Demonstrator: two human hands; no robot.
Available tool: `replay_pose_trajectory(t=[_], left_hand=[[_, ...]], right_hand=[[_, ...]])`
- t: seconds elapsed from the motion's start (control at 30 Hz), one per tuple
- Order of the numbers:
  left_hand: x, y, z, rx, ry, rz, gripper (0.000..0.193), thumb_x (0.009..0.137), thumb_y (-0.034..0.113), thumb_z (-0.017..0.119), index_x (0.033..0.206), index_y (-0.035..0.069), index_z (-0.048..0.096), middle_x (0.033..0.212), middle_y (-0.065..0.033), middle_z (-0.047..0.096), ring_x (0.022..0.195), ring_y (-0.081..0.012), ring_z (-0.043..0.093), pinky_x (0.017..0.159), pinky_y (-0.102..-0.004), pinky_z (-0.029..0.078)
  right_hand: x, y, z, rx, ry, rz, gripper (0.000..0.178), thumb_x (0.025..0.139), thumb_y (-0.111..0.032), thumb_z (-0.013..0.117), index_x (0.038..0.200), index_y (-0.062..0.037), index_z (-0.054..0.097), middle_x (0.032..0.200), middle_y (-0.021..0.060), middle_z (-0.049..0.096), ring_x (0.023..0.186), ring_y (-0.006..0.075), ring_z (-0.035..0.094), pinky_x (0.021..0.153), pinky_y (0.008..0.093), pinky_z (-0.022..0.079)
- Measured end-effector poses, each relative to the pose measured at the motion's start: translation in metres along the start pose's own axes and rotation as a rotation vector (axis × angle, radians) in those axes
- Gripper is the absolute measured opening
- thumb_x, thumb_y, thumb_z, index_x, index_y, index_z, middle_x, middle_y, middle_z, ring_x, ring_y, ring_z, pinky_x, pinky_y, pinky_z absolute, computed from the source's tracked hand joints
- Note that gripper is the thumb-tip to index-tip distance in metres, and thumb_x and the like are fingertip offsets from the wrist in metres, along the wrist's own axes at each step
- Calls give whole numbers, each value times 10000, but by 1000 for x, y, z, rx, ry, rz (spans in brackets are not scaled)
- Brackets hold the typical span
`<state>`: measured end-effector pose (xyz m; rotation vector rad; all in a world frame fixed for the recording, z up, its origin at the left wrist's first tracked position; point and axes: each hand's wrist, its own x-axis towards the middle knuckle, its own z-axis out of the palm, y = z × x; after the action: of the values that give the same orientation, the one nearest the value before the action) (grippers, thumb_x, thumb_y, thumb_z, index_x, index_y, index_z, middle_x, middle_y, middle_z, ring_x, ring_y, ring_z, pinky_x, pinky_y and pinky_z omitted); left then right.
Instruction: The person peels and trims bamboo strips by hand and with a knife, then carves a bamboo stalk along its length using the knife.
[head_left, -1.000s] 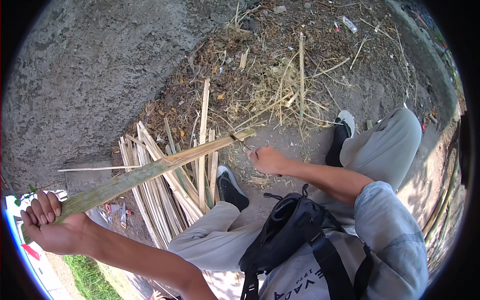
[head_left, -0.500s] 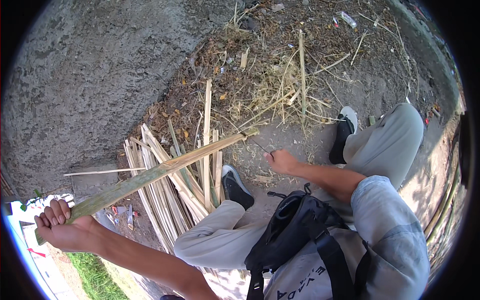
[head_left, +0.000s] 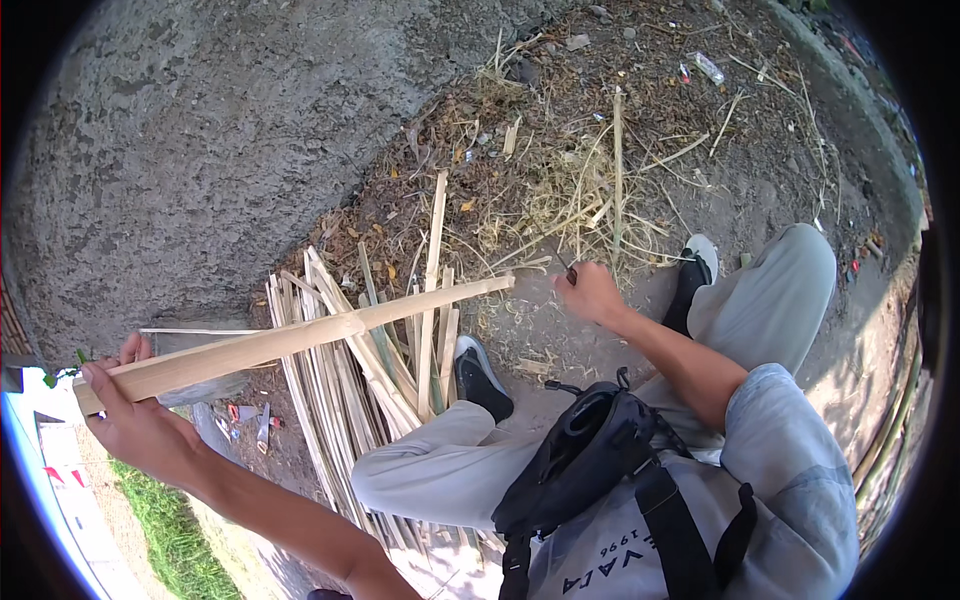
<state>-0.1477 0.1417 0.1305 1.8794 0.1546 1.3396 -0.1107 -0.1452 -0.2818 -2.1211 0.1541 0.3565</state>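
Note:
My left hand (head_left: 140,425) grips the near end of a long pale bamboo strip (head_left: 300,340). The strip slants up to the right, over a pile of split bamboo strips (head_left: 335,410), and ends in the air near the middle of the view. My right hand (head_left: 592,295) is closed as a fist just right of the strip's far tip and does not touch it. A thin dark tool (head_left: 568,268), perhaps a small knife, sticks out of the top of that fist. I am seated, with both knees bent below my hands.
My dark shoes (head_left: 478,375) (head_left: 693,270) rest on bare dirt. A black bag (head_left: 580,450) hangs on my chest. A rough grey concrete surface (head_left: 200,150) fills the upper left. Dry stalks and leaf litter (head_left: 560,170) lie ahead. Grass (head_left: 160,520) grows at lower left.
My right hand has drawn away to the right from the strip's far tip. My left hand has shifted slightly to the right with the strip.

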Motion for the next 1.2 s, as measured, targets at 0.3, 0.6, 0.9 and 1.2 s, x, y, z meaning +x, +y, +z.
replay_pose_trajectory(t=[0.3, 0.6, 0.9, 1.2], left_hand=[[17, -34, -22, -257, 120, -6, 244, 995, 199, 528, 960, -35, 471, 872, -116, 562, 703, -165, 602, 608, -263, 496], [48, 0, -116, -715, -91, 6, 263, 992, 114, 509, 762, 59, 395, 699, -29, 390, 534, -107, 348, 477, -223, 319], [10, -48, -42, -259, 210, -177, 379, 853, 95, 736, 1124, -50, 514, 1014, -107, 569, 880, -154, 542, 777, -314, 498], [8, -50, -42, 161, 368, -121, 473, 827, 167, 768, 1034, -127, 460, 1013, -258, 608, 846, -292, 677, 736, -329, 643]], right_hand=[[-46, -18, -54, 89, 95, -75, 370, 838, -298, 642, 739, 57, 620, 648, 259, 602, 653, 428, 624, 635, 474, 483], [-39, 3, -41, 104, 74, 99, 405, 850, -334, 651, 724, 49, 618, 639, 239, 606, 624, 405, 619, 647, 466, 478], [-32, 14, -36, 158, 66, 147, 418, 846, -358, 653, 740, 46, 638, 641, 226, 619, 635, 380, 637, 645, 457, 482], [-24, 21, -30, 222, 82, 233, 411, 843, -354, 659, 783, 53, 650, 702, 248, 644, 691, 387, 660, 678, 453, 499]])
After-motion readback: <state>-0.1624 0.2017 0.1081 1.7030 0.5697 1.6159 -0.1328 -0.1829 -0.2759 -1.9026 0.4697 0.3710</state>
